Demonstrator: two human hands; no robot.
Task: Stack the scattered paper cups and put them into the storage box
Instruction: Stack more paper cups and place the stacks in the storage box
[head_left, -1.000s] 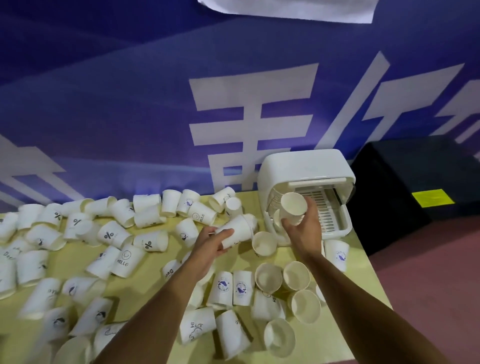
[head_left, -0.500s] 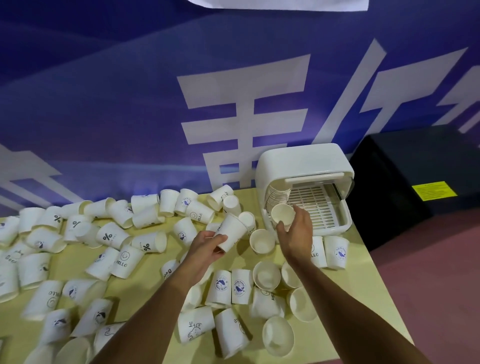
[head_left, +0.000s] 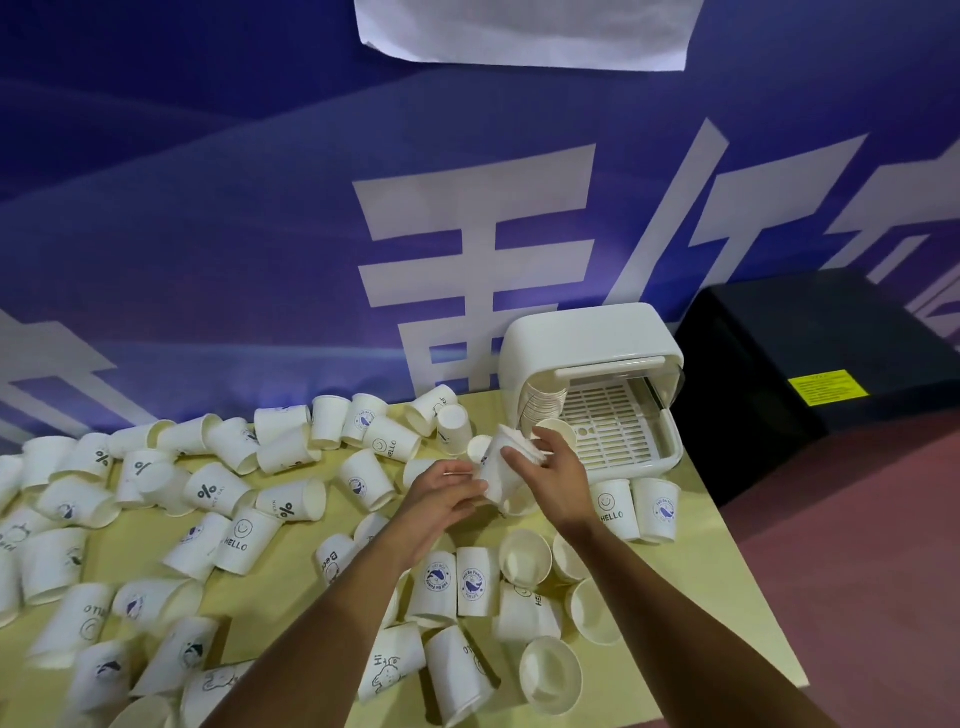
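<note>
Both hands on one paper cup (head_left: 500, 470), raised above the table (head_left: 696, 582) just in front of the storage box (head_left: 587, 332). Cup is motion-blurred.

Left hand (head_left: 441, 499): fingers narrow, pinching the cup's lower end from the left.
Right hand (head_left: 558, 478): thumb and fingers curled round the cup's upper end from the right.
A second cup rim (head_left: 557, 430) shows just behind my right fingertips. Can't tell whether I'm holding it or it sits at the box mouth.

Storage box: white, lid up, at the table's far right corner, opening facing me. Slatted tray inside. Stacked cups (head_left: 543, 408) lie on their side against its left inner wall.

Scattered cups (head_left: 215, 491) cover the table from the left edge to the box, mostly tipped over, many touching. Thickest along the far edge and the left half.
HELLO cup (head_left: 613, 506) and a whale-print cup (head_left: 657, 506) stand mouth-down side by side near the right edge, just in front of the box.
A cluster of mouth-up cups (head_left: 524, 556) sits under my right forearm, towards the near right corner.

Behind the table: blue banner (head_left: 208, 208) with large white characters, and a white sheet (head_left: 519, 31) at the top. A black cabinet (head_left: 810, 338) stands off the right edge.
</note>
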